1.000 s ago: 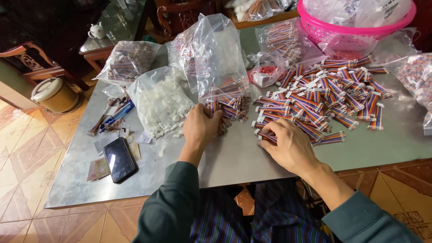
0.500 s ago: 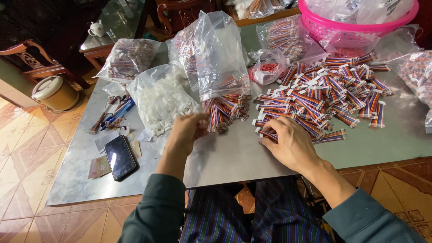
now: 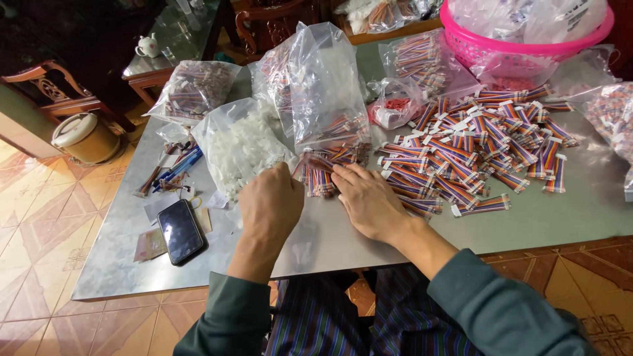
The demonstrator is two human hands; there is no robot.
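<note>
Gathering a ribbon-cable bundle (image 3: 324, 177) at the mouth of a clear plastic bag (image 3: 323, 92), both hands low on the metal table (image 3: 580, 211).
L hand (image 3: 271, 206) knuckles up, fingers curled at bundle's left end; R hand (image 3: 369, 201) flat, fingers extended onto bundle. Loose cable pile (image 3: 481, 151) just R.

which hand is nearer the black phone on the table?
Left. The left hand sits just right of the black phone, at the bag's bundles. The right hand is farther right, beyond the left hand.

Pink basket (image 3: 527, 47) cut off above (right bag (image 3: 616, 112) too).
</note>
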